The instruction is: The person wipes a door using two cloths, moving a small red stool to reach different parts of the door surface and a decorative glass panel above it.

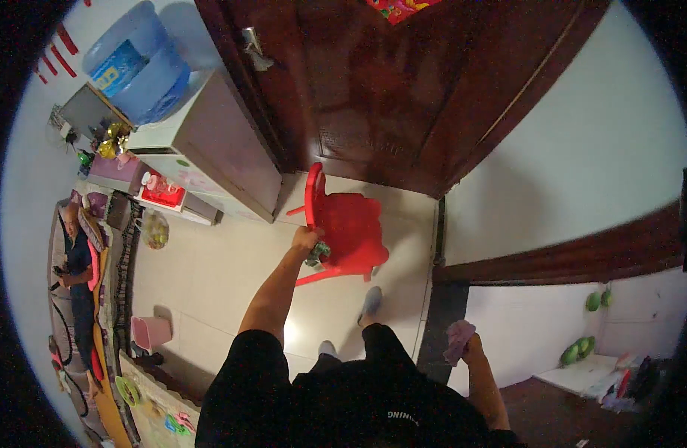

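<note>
A red plastic chair (351, 229) stands on the tiled floor in front of me, its back towards the left. My left hand (306, 239) is shut on the near end of the chair's backrest. A crumpled green-grey thing (319, 253), perhaps a cloth, shows just under that hand; whether the hand also holds it is unclear. Off to my right, beside the doorway, my right hand (473, 348) is closed around a bunched pink-purple cloth (458, 339).
Beyond the chair is a dark red-brown door (377, 95). A cabinet (226, 129) at the left carries a blue water bottle (147, 67). Farther left, a person (81, 269) lies on a sofa. A pink bin (151, 332) and a bag of fruit (154, 229) rest on the floor.
</note>
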{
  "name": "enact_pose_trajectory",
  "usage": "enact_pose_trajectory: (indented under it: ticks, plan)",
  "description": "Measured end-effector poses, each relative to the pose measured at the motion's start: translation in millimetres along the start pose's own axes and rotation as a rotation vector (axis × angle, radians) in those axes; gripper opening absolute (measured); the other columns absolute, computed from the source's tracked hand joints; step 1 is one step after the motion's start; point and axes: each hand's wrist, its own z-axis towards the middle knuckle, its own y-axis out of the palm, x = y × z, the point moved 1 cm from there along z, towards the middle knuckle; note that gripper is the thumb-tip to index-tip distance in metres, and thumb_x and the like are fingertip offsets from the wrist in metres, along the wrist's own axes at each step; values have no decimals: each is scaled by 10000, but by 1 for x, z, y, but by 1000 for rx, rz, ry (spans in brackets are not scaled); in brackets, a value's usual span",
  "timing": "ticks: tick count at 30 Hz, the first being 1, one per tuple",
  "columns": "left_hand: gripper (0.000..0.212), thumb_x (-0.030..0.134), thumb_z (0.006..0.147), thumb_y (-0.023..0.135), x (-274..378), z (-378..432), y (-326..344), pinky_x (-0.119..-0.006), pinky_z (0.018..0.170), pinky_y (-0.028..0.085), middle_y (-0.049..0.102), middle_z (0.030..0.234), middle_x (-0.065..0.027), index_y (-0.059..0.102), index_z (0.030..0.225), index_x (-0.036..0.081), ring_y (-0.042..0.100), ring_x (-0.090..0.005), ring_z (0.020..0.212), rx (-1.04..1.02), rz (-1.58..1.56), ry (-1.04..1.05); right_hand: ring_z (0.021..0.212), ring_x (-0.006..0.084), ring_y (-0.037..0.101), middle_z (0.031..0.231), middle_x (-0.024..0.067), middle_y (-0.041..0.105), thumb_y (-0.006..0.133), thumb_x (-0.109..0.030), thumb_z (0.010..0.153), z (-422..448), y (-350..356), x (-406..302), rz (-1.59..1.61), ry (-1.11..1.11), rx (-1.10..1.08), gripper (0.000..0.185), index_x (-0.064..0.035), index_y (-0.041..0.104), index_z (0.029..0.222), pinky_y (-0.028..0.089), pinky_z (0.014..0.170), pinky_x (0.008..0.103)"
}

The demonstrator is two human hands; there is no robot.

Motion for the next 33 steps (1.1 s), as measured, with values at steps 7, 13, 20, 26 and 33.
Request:
enact_pose_trajectory:
  ticks: [7,13,20,26,33]
  plan:
    - [271,230,822,653,-50,64,-6,-338,576,516,669,797,-130,648,912,-26,609,-218,572,1,81,-15,721,190,617,864,70,581,683,-389,817,108,-36,-66,-32,163,-35,328,-84,617,919,565,559,360]
    - [280,252,875,555,-74,53,-32,-469,592,543,660,842,-180,633,932,-11,619,-316,642,-16,-421,-365,648,200,611,857,91,595,664,-344,822,131,-14,-91,-50,407,-44,338,-63,595,997,514,425,353]
    - [257,180,892,428,-51,-7,-36,-502,498,520,604,767,-178,587,991,4,517,-277,517,121,-489,-294,695,132,574,758,59,566,516,-272,893,166,9,-105,-153,297,-64,239,-42,572,927,476,571,273]
    - [461,332,973,399,-25,-36,-59,-517,600,539,628,877,-213,568,1107,-75,589,-318,640,-149,-688,-240,683,174,561,782,54,544,565,-450,872,203,69,-132,-331,-6,-576,494,-22,506,1113,484,620,299]
    - [433,386,933,497,55,-20,-86,-451,643,549,611,795,-135,614,1029,-20,602,-281,681,63,-824,13,718,188,579,794,73,571,517,-346,910,169,207,-211,-53,547,-637,334,-25,552,995,474,614,319]
